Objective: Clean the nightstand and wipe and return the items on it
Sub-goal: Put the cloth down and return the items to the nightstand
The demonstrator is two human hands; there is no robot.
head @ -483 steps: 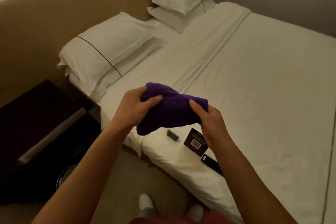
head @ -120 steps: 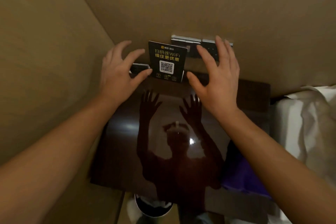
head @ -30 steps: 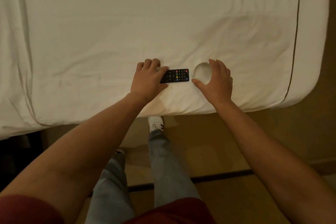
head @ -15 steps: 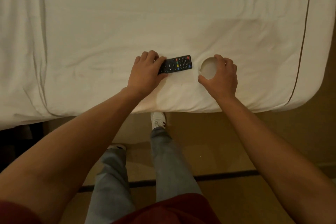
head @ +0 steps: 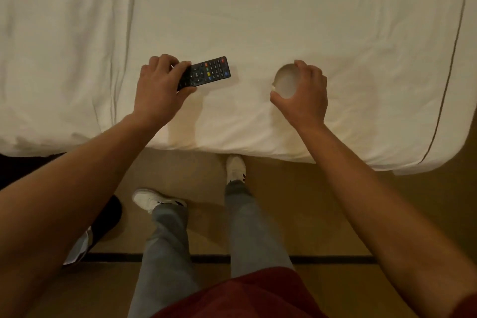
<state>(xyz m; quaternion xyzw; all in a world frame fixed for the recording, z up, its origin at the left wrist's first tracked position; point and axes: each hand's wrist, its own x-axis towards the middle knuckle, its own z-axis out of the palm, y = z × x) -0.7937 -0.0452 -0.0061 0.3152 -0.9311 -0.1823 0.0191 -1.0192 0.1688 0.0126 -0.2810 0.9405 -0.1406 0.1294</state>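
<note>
1. The remote control (head: 206,72) is pinched at its near end by the left hand (head: 161,90), thumb on one long edge and fingers curled over the other, above the white bed sheet (head: 284,8). Its button end juts out toward 2 o'clock unsupported, so it could pivot and be dropped if swung quickly.
2. A small round white dish (head: 285,82) is gripped by the right hand (head: 303,95), fingers curled round its rim at 3 o'clock. The rim is held only along one side, so the dish could tip or slip out.
3. Whether either item has left the sheet cannot be told.
4. The shoes (head: 236,166) stand against the bed edge at 6 o'clock; a turn toward the nightstand, which is out of view, could be fouled by the dark bin (head: 103,219) at 8 o'clock.
</note>
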